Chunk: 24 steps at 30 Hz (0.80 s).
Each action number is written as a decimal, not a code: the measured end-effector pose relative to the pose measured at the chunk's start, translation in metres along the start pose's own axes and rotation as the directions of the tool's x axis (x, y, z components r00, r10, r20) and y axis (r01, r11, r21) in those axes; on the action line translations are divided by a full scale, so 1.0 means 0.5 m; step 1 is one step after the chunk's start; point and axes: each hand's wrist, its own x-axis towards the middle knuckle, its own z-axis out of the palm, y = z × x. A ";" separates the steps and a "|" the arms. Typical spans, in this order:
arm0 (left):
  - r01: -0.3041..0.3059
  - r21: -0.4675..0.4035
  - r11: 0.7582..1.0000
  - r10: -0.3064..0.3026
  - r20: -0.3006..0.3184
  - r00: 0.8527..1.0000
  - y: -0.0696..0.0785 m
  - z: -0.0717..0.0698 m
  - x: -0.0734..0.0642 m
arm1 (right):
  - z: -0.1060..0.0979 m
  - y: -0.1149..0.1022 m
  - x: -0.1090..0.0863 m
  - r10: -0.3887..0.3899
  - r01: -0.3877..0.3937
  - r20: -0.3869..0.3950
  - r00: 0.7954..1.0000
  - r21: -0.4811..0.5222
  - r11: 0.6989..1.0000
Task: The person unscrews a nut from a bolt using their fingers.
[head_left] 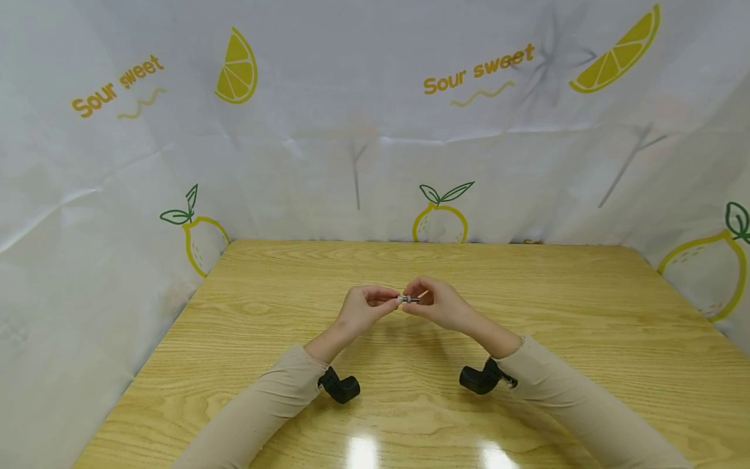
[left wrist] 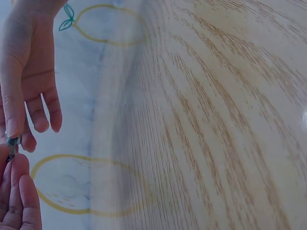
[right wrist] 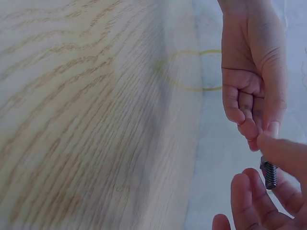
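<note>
A small metal bolt (head_left: 415, 299) with a nut (head_left: 409, 299) on it lies level between the two hands, held above the table. My left hand (head_left: 364, 309) pinches the bolt's left end between thumb and fingertips. From the other side my right hand (head_left: 441, 306) brings thumb and index finger around the nut, their tips close to the left fingertips. In the right wrist view the threaded end (right wrist: 271, 178) points away from the left hand, beside the right thumb. The left wrist view shows a bit of the thread (left wrist: 11, 142) between both hands' fingertips.
A wood-grain table (head_left: 281, 273) lies under the hands. White cloth (head_left: 328, 78) printed with lemons hangs behind and at both sides. Black wrist mounts (head_left: 342, 389) hang below the sleeves, one at each wrist.
</note>
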 end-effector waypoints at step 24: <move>0.007 -0.011 1.000 -0.007 0.004 1.000 -0.005 -0.003 0.001 | -0.004 0.000 0.003 0.028 -0.028 -0.002 1.000 -0.057 0.998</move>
